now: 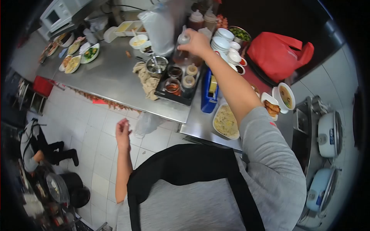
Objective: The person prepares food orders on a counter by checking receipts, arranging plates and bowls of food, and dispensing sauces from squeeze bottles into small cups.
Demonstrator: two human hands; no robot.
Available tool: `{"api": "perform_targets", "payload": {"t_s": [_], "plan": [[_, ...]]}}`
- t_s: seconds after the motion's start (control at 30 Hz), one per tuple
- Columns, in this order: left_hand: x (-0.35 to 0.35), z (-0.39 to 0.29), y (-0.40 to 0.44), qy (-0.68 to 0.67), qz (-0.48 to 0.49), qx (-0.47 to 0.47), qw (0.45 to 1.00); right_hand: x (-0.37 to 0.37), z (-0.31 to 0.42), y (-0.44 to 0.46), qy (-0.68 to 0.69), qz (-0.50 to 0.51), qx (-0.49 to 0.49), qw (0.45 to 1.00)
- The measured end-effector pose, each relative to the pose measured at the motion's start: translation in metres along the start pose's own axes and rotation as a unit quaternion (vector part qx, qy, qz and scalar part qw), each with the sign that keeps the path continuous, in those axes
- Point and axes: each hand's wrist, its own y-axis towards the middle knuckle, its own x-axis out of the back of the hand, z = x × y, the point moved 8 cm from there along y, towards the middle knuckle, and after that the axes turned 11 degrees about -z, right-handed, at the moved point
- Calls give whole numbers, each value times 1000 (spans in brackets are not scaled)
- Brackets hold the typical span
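Note:
My right hand (195, 42) reaches over the black tray and is closed around the upper part of a clear squeeze bottle (184, 39) with a pointed nozzle. The bottle's lower part is blurred. Below it, the black tray (185, 101) carries glass jars with dark contents and smaller bottles with pale lids. More squeeze bottles (196, 17) stand just behind my hand. My left hand (123, 133) hangs over the floor in front of the counter, its fingers loosely bent and apart, with nothing visible in it.
A blue tape dispenser (209, 101) and a dish of pale food (226, 122) lie near the counter edge. Stacked white bowls (222, 40) and a red bag (271, 54) are to the right. A metal bowl (157, 65) stands left of the tray. Another person (42, 142) is at far left.

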Motion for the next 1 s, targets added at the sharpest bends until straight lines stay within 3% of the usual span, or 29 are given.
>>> {"api": "perform_targets", "payload": {"t_s": [0.13, 0.17, 0.23, 0.3, 0.33, 0.43, 0.5, 0.6, 0.77, 0.9, 1.0], "plan": [[-9, -15, 48, 8, -59, -70, 996, 149, -15, -16, 216, -218, 34, 951], [-13, -14, 63, 2, -71, -83, 994, 183, -24, -23, 300, -266, 16, 916], [-25, -11, 93, -8, -118, -102, 988, 229, -36, -44, 507, -338, -28, 793], [-44, -6, 113, 24, -179, -99, 978, 233, -55, -62, 624, -238, -62, 742], [-55, -4, 120, 63, -216, -88, 970, 234, -67, -81, 616, -267, -135, 729], [-79, -5, 124, 247, -290, -89, 920, 233, -126, -133, 467, -175, -253, 829], [-93, -9, 111, 347, -302, -91, 883, 233, -165, -174, 249, -122, -315, 908], [-104, -26, 90, 403, -292, -79, 864, 227, -209, -221, 28, 20, -265, 964], [-105, -25, 89, 415, -290, -76, 859, 214, -259, -260, -203, 235, -289, 905], [-106, -24, 88, 431, -297, -96, 846, 212, -255, -239, -343, 286, -256, 857], [-107, -31, 82, 440, -295, -88, 844, 204, -249, -228, -344, 293, -222, 864]]}}
